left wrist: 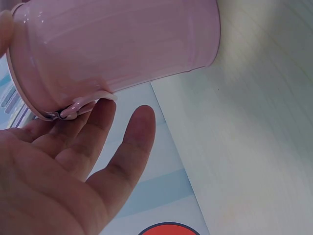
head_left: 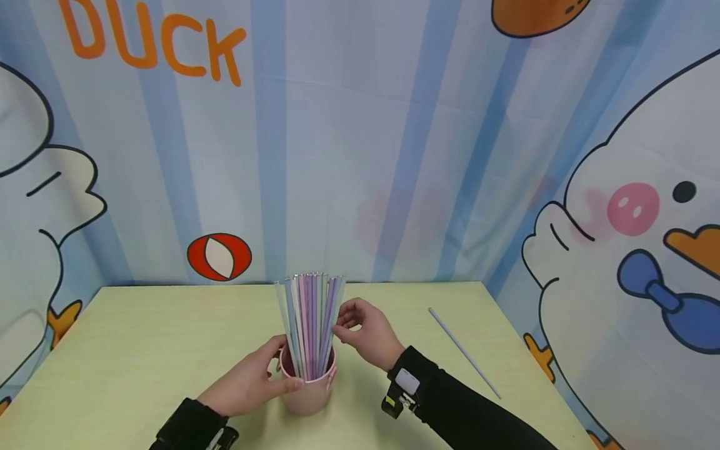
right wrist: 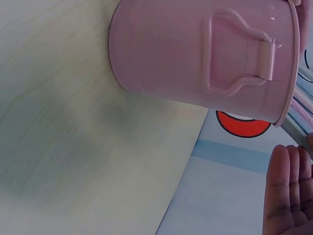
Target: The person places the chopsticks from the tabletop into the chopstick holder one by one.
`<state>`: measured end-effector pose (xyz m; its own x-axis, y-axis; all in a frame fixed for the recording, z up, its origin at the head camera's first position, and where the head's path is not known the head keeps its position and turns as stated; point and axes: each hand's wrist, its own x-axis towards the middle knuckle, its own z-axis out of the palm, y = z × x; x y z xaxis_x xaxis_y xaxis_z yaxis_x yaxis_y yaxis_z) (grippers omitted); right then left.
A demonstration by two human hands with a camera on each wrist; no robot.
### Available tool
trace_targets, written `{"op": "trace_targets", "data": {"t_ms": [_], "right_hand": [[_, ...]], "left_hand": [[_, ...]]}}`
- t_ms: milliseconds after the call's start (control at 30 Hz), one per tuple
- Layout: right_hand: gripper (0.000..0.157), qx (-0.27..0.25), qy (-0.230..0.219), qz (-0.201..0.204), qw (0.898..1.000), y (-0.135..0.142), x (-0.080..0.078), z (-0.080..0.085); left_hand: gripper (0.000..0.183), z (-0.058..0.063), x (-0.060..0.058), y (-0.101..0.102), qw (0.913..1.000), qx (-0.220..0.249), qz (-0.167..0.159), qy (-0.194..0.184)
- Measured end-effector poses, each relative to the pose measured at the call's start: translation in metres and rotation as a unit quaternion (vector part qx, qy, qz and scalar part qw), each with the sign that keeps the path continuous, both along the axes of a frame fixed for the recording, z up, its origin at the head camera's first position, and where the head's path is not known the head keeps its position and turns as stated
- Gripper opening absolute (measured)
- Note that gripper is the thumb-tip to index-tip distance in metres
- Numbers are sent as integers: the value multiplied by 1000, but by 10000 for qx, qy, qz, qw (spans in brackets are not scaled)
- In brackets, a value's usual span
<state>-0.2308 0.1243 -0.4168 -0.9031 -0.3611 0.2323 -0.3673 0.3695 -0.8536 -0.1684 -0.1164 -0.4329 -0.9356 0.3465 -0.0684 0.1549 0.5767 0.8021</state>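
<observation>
A pink metal bucket (head_left: pixel 306 400) stands upright on the table, filled with a bundle of pastel and clear drinking straws (head_left: pixel 309 325). My left hand (head_left: pixel 253 378) grips it from the left, thumb over the front rim, fingers around the far side by a small handle (left wrist: pixel 90 102). At the bundle's right edge, my right hand (head_left: pixel 368 331) pinches a straw between thumb and fingertips; the exact contact is partly hidden. Its other fingers (right wrist: pixel 279 186) show beside the straws in the right wrist view. One bluish-purple straw (head_left: pixel 464 352) lies alone on the table, right of my right hand.
The pale wooden table (head_left: pixel 185 325) ends at a striped blue-and-white curtain (head_left: pixel 349 156) with cartoon ducks. Another bucket handle (right wrist: pixel 210 54) faces the right wrist camera. A black wrist camera (head_left: pixel 396 400) sits on the right sleeve.
</observation>
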Motion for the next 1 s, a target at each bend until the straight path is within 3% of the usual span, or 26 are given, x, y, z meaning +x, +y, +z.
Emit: {"op": "trace_targets", "data": {"t_ms": [667,833,1000], "right_hand": [[23,120,107,229,9996,14,2,-5],[21,189,140,10,9997,27,-3,-8],[20,379,248,-469,9979,45,-4,-4]], "left_hand": [[86,-1,0,0,10000,28,17,23],[86,-3,-1,-1,10000,-45,27,8],[88,-5,-2,-2,10000,-82,-8,17]]}}
